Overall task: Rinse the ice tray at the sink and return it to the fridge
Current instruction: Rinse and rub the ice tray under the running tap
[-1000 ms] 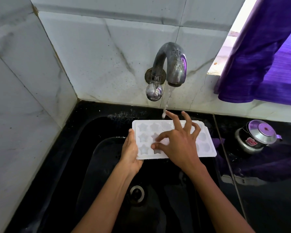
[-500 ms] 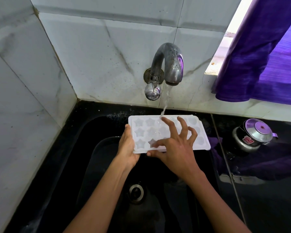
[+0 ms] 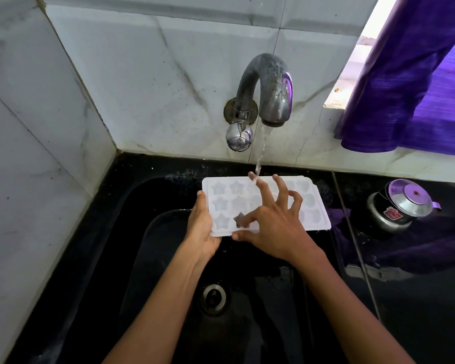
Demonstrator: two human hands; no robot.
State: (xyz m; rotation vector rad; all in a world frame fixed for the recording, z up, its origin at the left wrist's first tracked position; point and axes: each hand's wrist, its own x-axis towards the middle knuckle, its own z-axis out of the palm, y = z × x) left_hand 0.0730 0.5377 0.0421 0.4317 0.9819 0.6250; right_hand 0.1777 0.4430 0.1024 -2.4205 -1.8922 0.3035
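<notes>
I see the tray [image 3: 310,203] held level over the black sink [image 3: 153,232], just below the tap [image 3: 268,88], cavities facing up. It is white, with star-shaped cells on its left half and rounder ones on the right. A thin stream of water [image 3: 262,145] falls from the spout and lands near the tray's far edge, at about 12 o'clock from its centre, right by my fingertips.

My left hand [image 3: 201,227] holds the tray's left short edge at 9 o'clock: its grip is closed on it, thumb on top of the rim, the other fingers hidden underneath. My right hand [image 3: 271,224] sits on the tray's top, fingers spread and bent; the index tip is in a near-row star cell, the thumb lies against the near edge at 6 o'clock, and the other fingers arch toward the far row.

The drain [image 3: 213,298] lies in the sink at 6 o'clock from the tray. At 3 o'clock a steel pot [image 3: 399,203] with a lid stands on the black table [image 3: 418,311]. A purple curtain [image 3: 418,88] hangs at 1 o'clock, against the marble wall [image 3: 142,88].
</notes>
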